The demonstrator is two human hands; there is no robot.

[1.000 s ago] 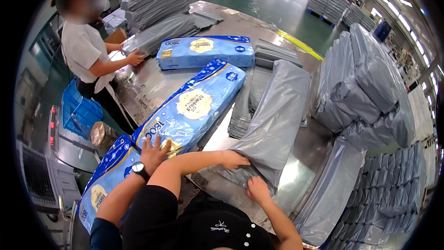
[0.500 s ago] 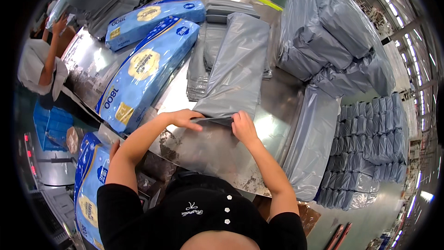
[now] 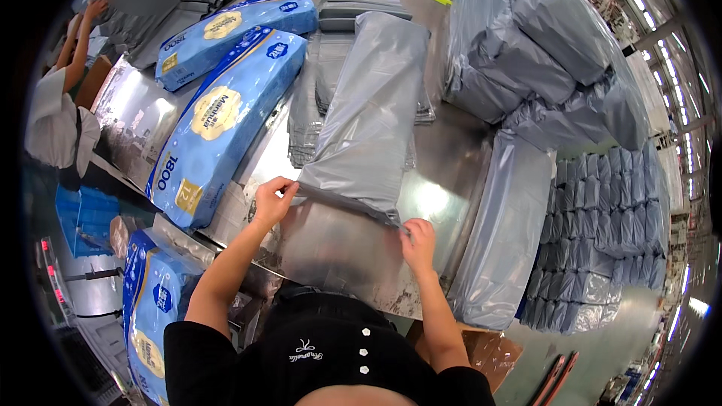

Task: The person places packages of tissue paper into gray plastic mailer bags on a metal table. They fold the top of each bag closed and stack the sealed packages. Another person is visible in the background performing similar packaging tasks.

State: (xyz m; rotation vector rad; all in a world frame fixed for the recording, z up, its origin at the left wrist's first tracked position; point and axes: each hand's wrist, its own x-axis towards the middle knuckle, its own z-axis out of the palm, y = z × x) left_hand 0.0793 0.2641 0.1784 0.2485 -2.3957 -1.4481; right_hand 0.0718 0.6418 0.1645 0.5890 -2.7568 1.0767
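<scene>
A long grey plastic mailing bag (image 3: 367, 116), bulging with something inside, lies on the metal table in front of me. Its open end faces me and is pulled out flat. My left hand (image 3: 275, 199) pinches the left corner of that end. At the right corner, my right hand (image 3: 417, 242) grips the edge between thumb and fingers. Beneath the bag, stacks of flat grey bags (image 3: 304, 116) stick out on its left and at its far end.
Left of the bag lie two blue tissue packs (image 3: 226, 120); another blue pack (image 3: 154, 308) stands lower left. Filled grey bags (image 3: 526, 37) are piled at the right, with one long filled bag (image 3: 505, 229) along the table edge. A co-worker's arm (image 3: 79, 45) shows far left.
My hands have spread apart, left hand to the left corner and right hand to the right corner. The bag's near end is stretched wider and has come closer to me.
</scene>
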